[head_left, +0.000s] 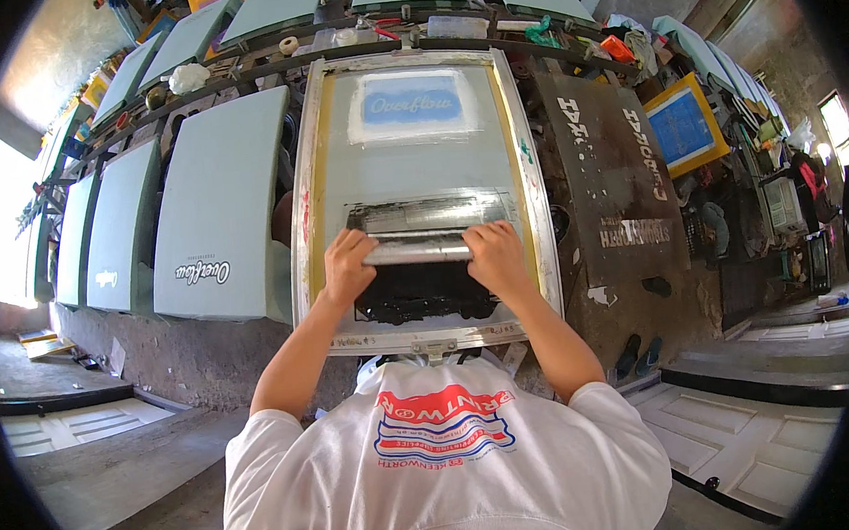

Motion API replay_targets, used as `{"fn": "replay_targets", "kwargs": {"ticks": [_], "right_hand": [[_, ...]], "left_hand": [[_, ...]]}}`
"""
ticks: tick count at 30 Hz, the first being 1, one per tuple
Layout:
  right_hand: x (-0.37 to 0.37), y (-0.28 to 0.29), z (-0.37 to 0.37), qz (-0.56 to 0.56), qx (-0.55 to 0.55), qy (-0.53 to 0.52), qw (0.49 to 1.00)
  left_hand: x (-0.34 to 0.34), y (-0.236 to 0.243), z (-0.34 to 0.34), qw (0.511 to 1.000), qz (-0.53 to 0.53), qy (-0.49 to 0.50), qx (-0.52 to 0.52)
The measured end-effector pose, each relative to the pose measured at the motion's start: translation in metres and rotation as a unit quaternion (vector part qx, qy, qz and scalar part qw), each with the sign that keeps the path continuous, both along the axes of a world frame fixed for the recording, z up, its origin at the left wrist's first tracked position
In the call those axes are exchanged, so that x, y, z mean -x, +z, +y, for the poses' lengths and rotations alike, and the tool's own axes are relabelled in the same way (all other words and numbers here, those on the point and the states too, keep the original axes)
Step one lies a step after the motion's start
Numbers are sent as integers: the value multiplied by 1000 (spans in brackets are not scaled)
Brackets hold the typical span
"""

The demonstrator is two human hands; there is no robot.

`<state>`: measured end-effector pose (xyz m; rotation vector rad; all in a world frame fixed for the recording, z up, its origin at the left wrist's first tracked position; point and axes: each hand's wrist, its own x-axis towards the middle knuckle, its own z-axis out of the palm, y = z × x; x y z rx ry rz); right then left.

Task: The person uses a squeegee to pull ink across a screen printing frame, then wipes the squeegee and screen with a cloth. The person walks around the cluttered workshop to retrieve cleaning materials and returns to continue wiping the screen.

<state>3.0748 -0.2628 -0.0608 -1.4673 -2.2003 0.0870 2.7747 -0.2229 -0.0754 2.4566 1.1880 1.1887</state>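
Both my hands grip a squeegee with a long silvery bar, held crosswise over a printing screen. My left hand wraps round its left end, and my right hand round its right end. On the near part of the mesh lies a thick pool of black ink. Just beyond the bar, a dark smeared band shows on the mesh. The screen's metal frame has yellowish tape along its inner sides. Toward its far end is a blue stencil patch with light lettering, ringed in white. The squeegee's blade edge is hidden.
Pale green padded boards stand in a row at left, some with dark printing. A brown board with white lettering lies at right, beside a yellow-framed blue screen. Slippers rest on the floor. Clutter lines the far rail.
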Motion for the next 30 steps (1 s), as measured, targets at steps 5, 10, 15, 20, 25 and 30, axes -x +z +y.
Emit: {"fn": "replay_targets", "kwargs": {"ticks": [5,10,15,20,25,30], "right_hand": [[14,-21,56,-17,-17,-7,1000],[34,-31,71,-16,-42,17,999],[27,-24,31,-15,20,97,995],[1,-12,27,-29,41,83,995],[-22,-17,81,-28,-18,11,999],[-36,-28,58,-28,53,-12,998]], "left_hand": [[10,-17,51,999,1,40,-16],[30,-33,54,997,1,75,-18],[43,-29,-10,998,23,49,-11],[18,-19,-12,999,0,48,-3],[-26,-26,58,998,-7,61,-33],[-35,-33,52,999,14,22,-34]]}}
